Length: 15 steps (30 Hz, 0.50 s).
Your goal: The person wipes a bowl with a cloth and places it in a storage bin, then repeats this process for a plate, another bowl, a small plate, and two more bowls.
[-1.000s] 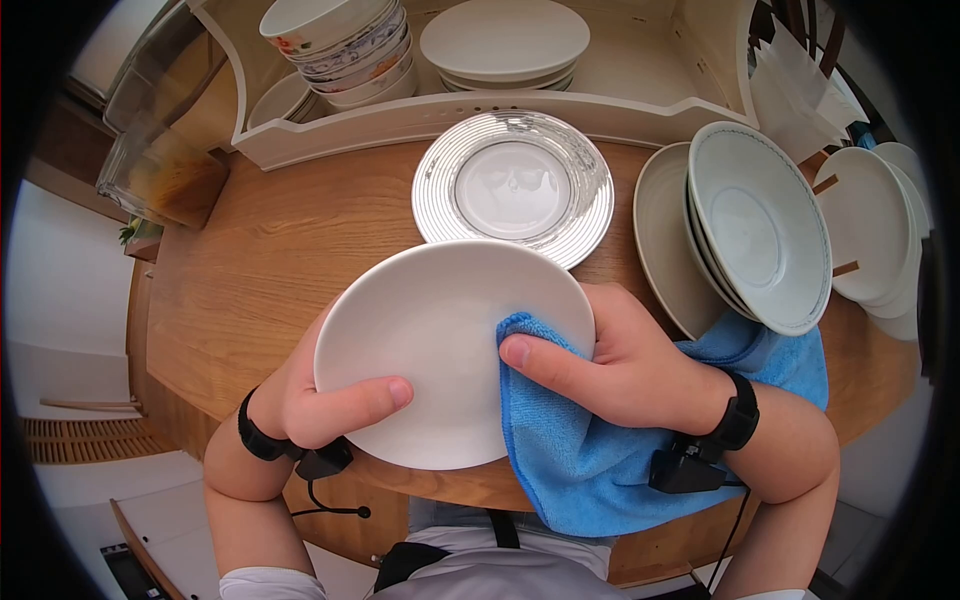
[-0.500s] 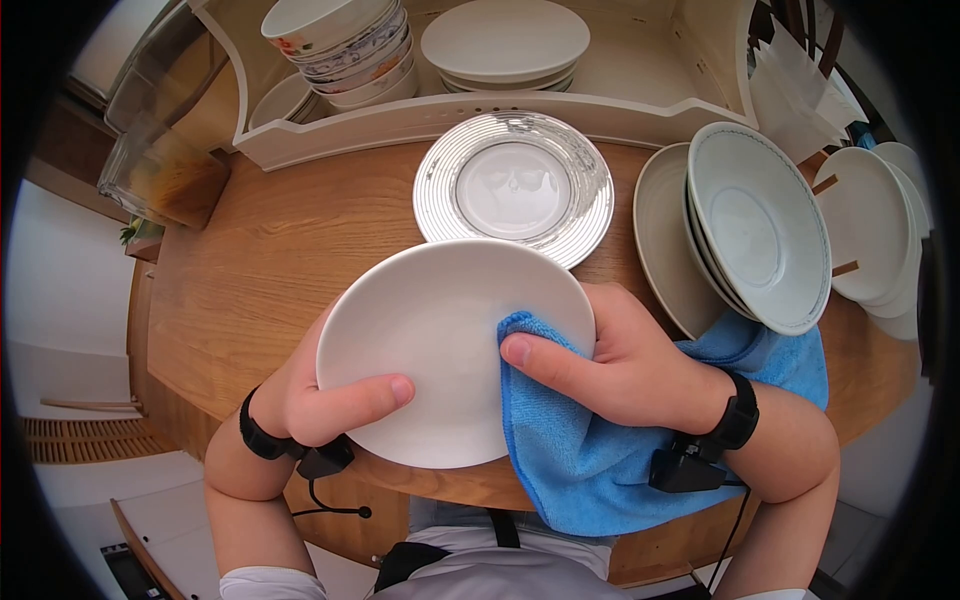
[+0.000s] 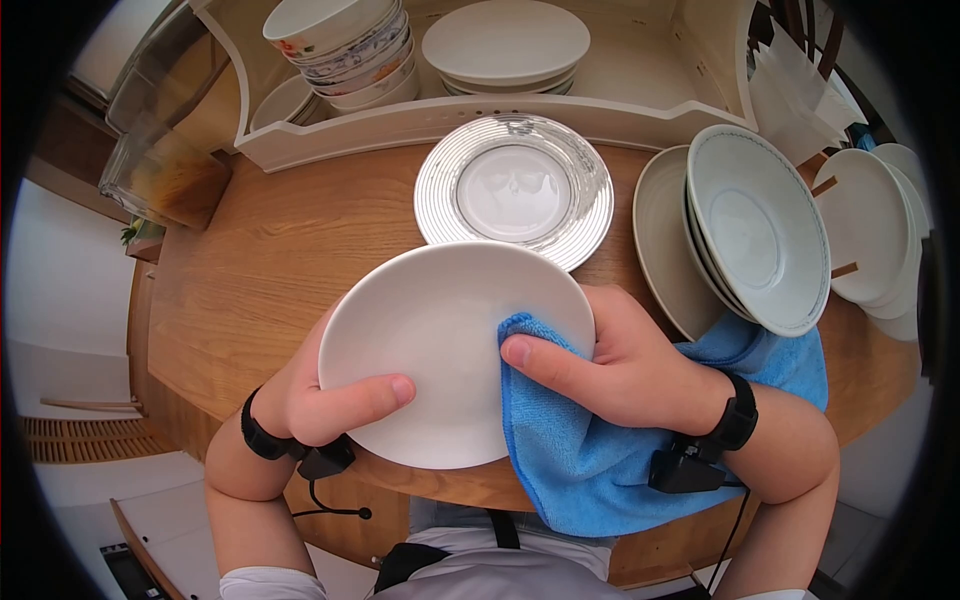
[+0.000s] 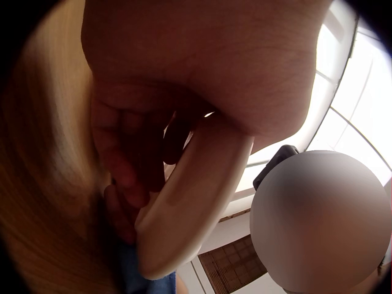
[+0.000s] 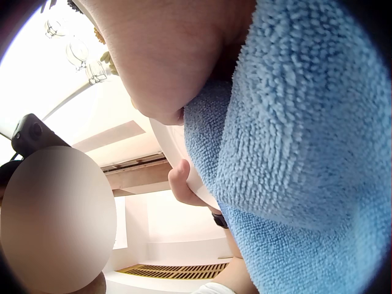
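Observation:
A plain white plate (image 3: 440, 320) is held up over the table's front edge between both hands. My left hand (image 3: 330, 395) grips its left side, thumb on the upper face and fingers curled beneath, as the left wrist view shows. At the right rim, my right hand (image 3: 630, 365) pinches the plate through a blue towel (image 3: 580, 460), its thumb pressing a fold of cloth on the upper face. The rest of the towel hangs below that hand and spreads to the right. Behind the held plate lies a silver-rimmed plate (image 3: 513, 190), partly overlapped by it in the head view.
Tilted bowls (image 3: 750, 230) lean over a beige plate (image 3: 655, 240) at the right. More white plates (image 3: 865, 220) stand beyond them by wooden pegs. At the back, a cream shelf (image 3: 640, 125) holds stacked bowls (image 3: 350, 60) and plates (image 3: 505, 40). A clear container (image 3: 170, 180) sits back left.
The white plate has shifted very slightly to the right at its left edge, the left thumb moving with it. The right hand and towel stay in place.

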### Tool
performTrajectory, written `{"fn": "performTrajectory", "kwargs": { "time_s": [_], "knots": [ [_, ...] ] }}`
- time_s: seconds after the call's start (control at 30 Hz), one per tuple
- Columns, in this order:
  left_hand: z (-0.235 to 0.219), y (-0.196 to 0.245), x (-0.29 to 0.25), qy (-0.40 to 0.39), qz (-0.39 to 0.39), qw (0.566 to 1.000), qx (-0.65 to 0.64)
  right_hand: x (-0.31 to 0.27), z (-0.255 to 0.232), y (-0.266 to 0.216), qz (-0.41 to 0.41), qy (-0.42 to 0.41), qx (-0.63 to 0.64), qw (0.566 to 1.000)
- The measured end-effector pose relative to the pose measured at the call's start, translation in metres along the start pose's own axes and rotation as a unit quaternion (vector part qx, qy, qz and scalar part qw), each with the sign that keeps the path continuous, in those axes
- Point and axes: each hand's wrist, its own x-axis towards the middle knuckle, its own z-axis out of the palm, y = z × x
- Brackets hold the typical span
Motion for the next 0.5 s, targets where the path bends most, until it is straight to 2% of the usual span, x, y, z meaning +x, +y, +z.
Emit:
{"fn": "performTrajectory", "kwargs": {
  "time_s": [0.1,0.2,0.27,0.4,0.47,0.5],
  "knots": [
    [0.0,-0.001,-0.001,0.008,-0.004,1.0,0.012,0.0,0.0,0.001,0.0,0.0,-0.001,1.0],
    [-0.001,-0.006,0.001,0.04,-0.017,0.998,-0.046,0.0,0.001,0.001,0.002,0.007,0.005,1.0],
    [-0.003,-0.008,0.005,0.04,-0.001,0.995,-0.095,0.0,0.001,0.002,0.003,0.013,0.009,1.0],
    [0.001,-0.012,0.005,0.063,0.026,0.991,-0.113,0.001,-0.001,0.004,-0.016,0.005,-0.007,1.0],
    [0.005,-0.015,0.005,0.154,0.058,0.979,-0.118,0.001,-0.002,0.003,-0.015,0.001,-0.007,1.0],
    [0.003,-0.016,0.006,0.153,0.058,0.979,-0.117,0.001,-0.002,0.003,-0.023,0.0,-0.016,1.0]
  ]
}}
